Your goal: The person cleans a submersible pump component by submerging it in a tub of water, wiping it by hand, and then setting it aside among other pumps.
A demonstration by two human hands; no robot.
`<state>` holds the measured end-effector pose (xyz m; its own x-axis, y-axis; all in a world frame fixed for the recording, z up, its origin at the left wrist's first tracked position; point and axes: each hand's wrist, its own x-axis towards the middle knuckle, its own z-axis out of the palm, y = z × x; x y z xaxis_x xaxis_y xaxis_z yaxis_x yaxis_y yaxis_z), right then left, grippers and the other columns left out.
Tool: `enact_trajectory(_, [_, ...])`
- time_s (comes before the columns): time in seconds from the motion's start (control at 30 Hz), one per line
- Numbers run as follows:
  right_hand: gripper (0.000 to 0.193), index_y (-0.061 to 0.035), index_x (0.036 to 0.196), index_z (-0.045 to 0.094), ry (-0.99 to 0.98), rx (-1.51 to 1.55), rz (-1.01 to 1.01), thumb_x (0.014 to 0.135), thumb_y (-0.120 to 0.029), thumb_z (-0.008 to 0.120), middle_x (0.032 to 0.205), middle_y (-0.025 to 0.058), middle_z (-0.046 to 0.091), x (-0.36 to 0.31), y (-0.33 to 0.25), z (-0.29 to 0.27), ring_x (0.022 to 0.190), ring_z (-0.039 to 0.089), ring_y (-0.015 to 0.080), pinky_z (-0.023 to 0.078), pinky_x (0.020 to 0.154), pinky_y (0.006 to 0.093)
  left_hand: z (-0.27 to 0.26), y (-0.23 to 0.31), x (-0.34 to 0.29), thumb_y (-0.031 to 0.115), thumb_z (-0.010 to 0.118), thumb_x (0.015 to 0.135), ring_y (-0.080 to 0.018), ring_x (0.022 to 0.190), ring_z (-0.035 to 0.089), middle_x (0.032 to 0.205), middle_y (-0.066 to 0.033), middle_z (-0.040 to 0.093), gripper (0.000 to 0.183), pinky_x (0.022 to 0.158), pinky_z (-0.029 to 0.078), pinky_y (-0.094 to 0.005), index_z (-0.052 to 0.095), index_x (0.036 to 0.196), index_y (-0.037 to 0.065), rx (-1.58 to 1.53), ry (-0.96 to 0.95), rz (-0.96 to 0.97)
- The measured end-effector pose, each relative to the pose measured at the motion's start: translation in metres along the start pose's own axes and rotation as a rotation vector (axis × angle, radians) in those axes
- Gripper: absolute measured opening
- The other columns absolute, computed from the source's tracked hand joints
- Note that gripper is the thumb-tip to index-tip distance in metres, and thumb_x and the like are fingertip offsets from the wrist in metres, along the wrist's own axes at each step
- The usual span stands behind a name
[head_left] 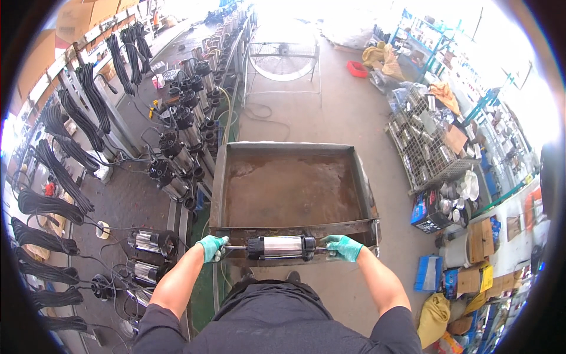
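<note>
Steel pump motor (281, 246) level between gloved left hand (211, 247) and right hand (342, 248), each grip clamped on its ends.

Daylit workshop seen through a fisheye lens. Strong light enters from the top and upper right, where the floor (354, 17) and shelving (501, 88) wash out to white. A black circular vignette closes the corners. Straight edges bow toward the rim, as on the tray (292, 147) walls. The centre is sharp and evenly lit; the pump (282, 246) body carries a bright specular streak. Shadows are soft and short. Detail smears toward the left rim among the cable coils (47, 203).
</note>
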<state>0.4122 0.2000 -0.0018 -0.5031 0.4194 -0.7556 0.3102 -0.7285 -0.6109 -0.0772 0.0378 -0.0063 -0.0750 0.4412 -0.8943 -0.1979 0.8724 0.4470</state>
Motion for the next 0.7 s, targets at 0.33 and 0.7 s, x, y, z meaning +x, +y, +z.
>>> enact_trajectory(0.33, [0.054,-0.0053,0.14,0.055,-0.026,-0.899,-0.07,0.09,-0.011,0.072,0.104,0.0142,0.073,0.001,-0.014,0.008,0.088,0.072,0.0197,0.057,0.081,0.0361,-0.007,-0.044,0.001,0.017,0.068,0.096,-0.0297,0.09,0.069,0.094,-0.0132,0.073,0.025,0.087,0.054,-0.0365,0.069,0.115,0.001,0.942,0.328,1.372])
enact_trajectory(0.7, [0.038,-0.0103,0.123,0.067,0.11,-1.358,-0.348,0.089,-0.025,0.07,0.111,0.0178,0.072,0.013,0.003,0.01,0.094,0.07,0.038,0.055,0.085,0.0427,0.011,-0.022,-0.006,0.037,0.068,0.098,-0.0211,0.066,0.066,0.087,-0.0089,0.069,0.039,0.059,0.055,-0.0357,0.063,0.119,0.004,0.483,0.254,0.543])
